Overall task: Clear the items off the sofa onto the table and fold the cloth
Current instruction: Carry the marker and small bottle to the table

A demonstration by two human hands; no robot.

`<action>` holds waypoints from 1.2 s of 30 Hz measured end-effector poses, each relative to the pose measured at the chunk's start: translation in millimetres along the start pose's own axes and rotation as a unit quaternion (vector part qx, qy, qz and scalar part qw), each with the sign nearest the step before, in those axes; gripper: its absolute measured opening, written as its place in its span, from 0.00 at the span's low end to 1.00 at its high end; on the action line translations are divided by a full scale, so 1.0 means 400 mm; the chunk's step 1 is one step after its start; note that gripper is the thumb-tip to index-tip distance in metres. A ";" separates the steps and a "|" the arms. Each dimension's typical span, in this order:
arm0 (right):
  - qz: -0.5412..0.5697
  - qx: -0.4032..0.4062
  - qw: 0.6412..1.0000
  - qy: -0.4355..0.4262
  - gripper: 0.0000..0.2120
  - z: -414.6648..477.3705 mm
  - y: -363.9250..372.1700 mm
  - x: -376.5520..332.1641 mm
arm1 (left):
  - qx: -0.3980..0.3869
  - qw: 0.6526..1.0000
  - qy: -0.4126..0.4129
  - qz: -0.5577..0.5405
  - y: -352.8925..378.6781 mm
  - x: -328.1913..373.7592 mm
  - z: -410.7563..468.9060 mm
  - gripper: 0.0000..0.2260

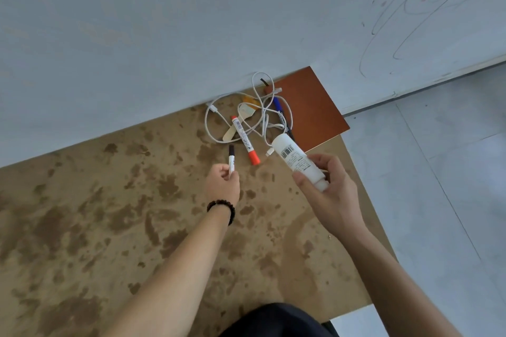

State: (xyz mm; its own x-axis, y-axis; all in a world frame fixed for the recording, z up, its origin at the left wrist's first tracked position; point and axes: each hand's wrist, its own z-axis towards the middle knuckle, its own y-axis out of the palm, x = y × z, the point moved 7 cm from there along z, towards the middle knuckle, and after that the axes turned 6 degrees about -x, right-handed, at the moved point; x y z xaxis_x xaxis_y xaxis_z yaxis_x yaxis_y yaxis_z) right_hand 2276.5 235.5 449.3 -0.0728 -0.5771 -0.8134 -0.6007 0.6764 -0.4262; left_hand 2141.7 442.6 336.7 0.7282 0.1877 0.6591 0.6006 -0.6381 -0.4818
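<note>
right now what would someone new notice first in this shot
The two hands come first: the right hand grips a white plastic bottle with a barcode label, and the left hand pinches a slim white marker with a black cap. Just beyond them, a tangled white cable lies heaped with a white marker with an orange-red cap on the mottled brown tabletop, beside a flat rust-orange board at its far right corner.
</note>
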 end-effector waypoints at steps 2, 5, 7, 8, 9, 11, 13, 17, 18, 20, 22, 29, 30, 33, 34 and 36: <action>0.002 -0.005 1.000 0.008 0.15 0.016 0.008 0.008 | -0.004 0.999 0.008 0.039 0.036 0.014 0.036 0.04; 0.004 -0.003 1.000 0.006 0.15 0.031 0.010 0.010 | -0.025 0.996 0.036 0.073 0.073 0.040 0.070 0.05; -0.006 -0.002 1.000 -0.001 0.15 0.046 0.005 0.003 | -0.049 0.991 0.061 0.104 0.085 0.050 0.083 0.08; -0.015 -0.004 1.000 -0.004 0.16 0.058 0.004 -0.003 | -0.057 0.989 0.074 0.118 0.083 0.052 0.084 0.10; -0.023 -0.007 1.000 -0.006 0.17 0.072 0.005 -0.013 | -0.057 0.985 0.089 0.134 0.074 0.049 0.082 0.11; -0.038 -0.011 0.999 -0.017 0.19 0.112 0.011 -0.042 | -0.030 0.972 0.128 0.194 0.036 0.036 0.071 0.14; -0.049 -0.016 0.998 -0.037 0.20 0.165 0.027 -0.093 | -0.010 0.949 0.148 0.280 -0.006 -0.004 0.055 0.19; -0.052 -0.052 0.993 -0.089 0.19 0.298 0.097 -0.212 | -0.039 0.904 0.122 0.407 -0.067 -0.129 0.046 0.28; -0.069 -0.064 0.990 -0.103 0.20 0.333 0.126 -0.236 | -0.053 0.892 0.130 0.429 -0.069 -0.147 0.046 0.30; -0.129 -0.089 0.978 -0.134 0.20 0.399 0.189 -0.273 | -0.078 0.878 0.135 0.453 -0.063 -0.161 0.049 0.32; -0.207 -0.113 0.957 -0.166 0.19 0.453 0.255 -0.294 | -0.087 0.874 0.124 0.462 -0.058 -0.162 0.053 0.34; -0.289 -0.105 0.930 -0.203 0.18 0.531 0.370 -0.305 | -0.083 0.871 0.128 0.466 -0.061 -0.172 0.052 0.33; -0.292 -0.099 0.930 -0.201 0.18 0.536 0.376 -0.308 | -0.082 0.871 0.128 0.467 -0.061 -0.172 0.053 0.33; -0.327 -0.099 0.920 -0.190 0.20 0.536 0.390 -0.312 | -0.089 0.866 0.118 0.478 -0.062 -0.175 0.055 0.33; -0.342 -0.103 0.915 -0.186 0.22 0.532 0.393 -0.312 | -0.092 0.866 0.114 0.479 -0.063 -0.174 0.055 0.33; -0.356 -0.117 0.911 -0.174 0.29 0.516 0.391 -0.309 | -0.101 0.867 0.110 0.475 -0.064 -0.163 0.052 0.33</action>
State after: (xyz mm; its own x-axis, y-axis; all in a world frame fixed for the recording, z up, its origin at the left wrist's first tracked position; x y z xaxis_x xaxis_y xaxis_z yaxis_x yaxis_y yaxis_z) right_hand 2356.0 507.1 401.6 0.6339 -0.6234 -0.4578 -0.5526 0.0490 -0.8320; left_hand 2085.9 462.3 293.9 0.7690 -0.6267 0.1258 -0.3213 -0.5492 -0.7715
